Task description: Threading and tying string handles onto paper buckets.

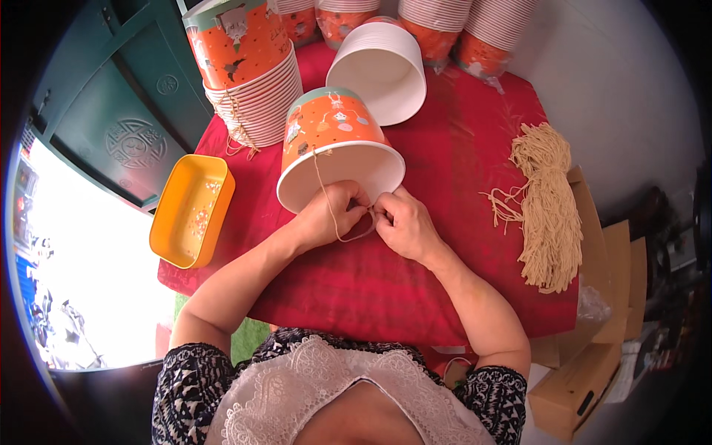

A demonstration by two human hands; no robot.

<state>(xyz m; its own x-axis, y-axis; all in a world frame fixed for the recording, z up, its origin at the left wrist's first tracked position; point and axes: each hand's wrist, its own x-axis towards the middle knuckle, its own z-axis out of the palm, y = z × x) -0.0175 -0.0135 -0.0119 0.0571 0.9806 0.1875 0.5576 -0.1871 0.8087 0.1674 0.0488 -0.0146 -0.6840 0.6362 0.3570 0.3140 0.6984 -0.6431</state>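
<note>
An orange paper bucket (334, 127) with printed figures and a green band lies tipped on the table, its white mouth facing me. A thin tan cord (320, 174) is fastened at the left of its rim and loops down to my hands. My left hand (335, 212) is closed at the bucket's mouth, its fingers pinching the cord. Beside it, my right hand (406, 227) is closed at the lower right of the rim, fingertips on the cord's end. The fingertips of both hands nearly meet and partly hide the cord there.
A nested bucket stack (256, 104) with cords hanging stands at left. Behind lies a white-mouthed bucket stack (382, 70), with more stacks along the wall. A yellow tub (165, 222) holds small bits. A cord bundle (549, 215) lies right on the red tablecloth (452, 170). Cardboard boxes (575, 389) stand beside the table.
</note>
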